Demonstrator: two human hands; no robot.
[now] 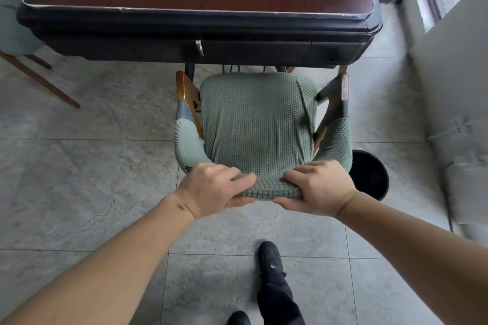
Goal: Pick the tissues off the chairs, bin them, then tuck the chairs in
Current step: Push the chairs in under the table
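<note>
A: Start close in. What are the hands doing?

B: Both are clamped on the top of the chair's (257,124) backrest. The left hand (211,187) curls over the rail from its side, the right hand (320,187) from the other, with a short stretch of green cover bunched between them. Thumbs sit on the near face, fingers wrap over toward the seat.

A: And below the arms?

B: Nearer than the hands, a dark shoe (270,258) is planted on the tiled floor (92,166), a second shoe at the bottom edge.

A: Any tissue on that seat?

B: None that I can see. The seat, just beyond the hands, shows only its cover. No tissue is visible anywhere in view.

A: The bin?

B: A round black bin (372,174) stands just to the right of the right hand, partly hidden by the chair's arm. Its inside is too dark to read.

A: So which step is this?

B: I'd judge it the tucking-in step for this chair. The seat's far edge is close to the dark table (198,21) that lies beyond it, but most of the seat is out in the open.

A: What does the next move need?

B: An even, straight push from both hands, away from the body, so the wooden arms pass under the table's edge without catching. Other green chairs (15,24) show far left and far right of the hands; whether they're finished, I cannot tell.
</note>
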